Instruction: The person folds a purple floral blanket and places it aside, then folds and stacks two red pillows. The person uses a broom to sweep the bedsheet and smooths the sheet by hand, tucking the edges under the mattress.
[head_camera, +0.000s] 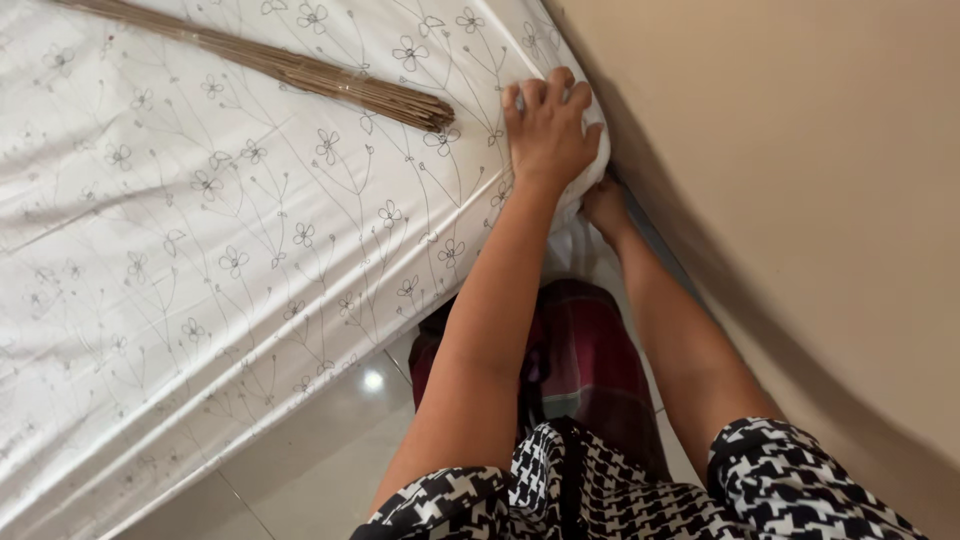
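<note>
A white bedsheet (230, 230) printed with black line flowers covers a mattress that fills the left of the view. My left hand (548, 128) lies flat on the sheet's corner beside the wall, fingers spread and pressing down. My right hand (606, 207) reaches below that corner, its fingers hidden under the sheet's edge, apparently gripping the fabric. Both forearms stretch forward from black-and-white houndstooth sleeves.
A bundle of thin brown sticks, like a broom (300, 72), lies on the sheet at the top, its end close to my left hand. A beige wall (800, 200) runs along the right. Dark red cloth (590, 360) and glossy floor tiles (320, 450) are below.
</note>
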